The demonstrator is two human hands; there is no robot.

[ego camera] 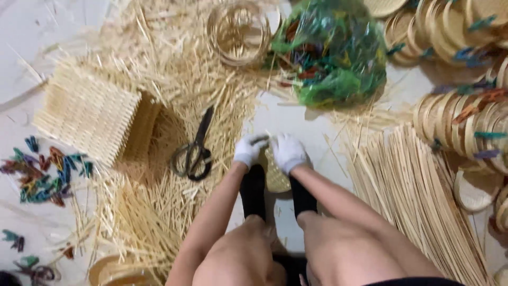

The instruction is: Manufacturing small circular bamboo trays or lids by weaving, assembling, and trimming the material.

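Observation:
My left hand (250, 149) and my right hand (288, 152), both in white gloves, meet at the top edge of a small round woven bamboo basket (276, 179). Both hands grip its rim side by side. The basket stands on the floor between my two feet in black socks (253, 191), which hide most of it. My bare knees fill the bottom of the view.
Black scissors (193, 153) lie on loose bamboo sticks (159, 206) to the left. A stack of square woven mats (90, 119), coloured clips (45, 172), a green bag of clips (330, 47), bamboo hoops (238, 32), long strips (407, 185) and rows of round baskets (465, 122) surround me.

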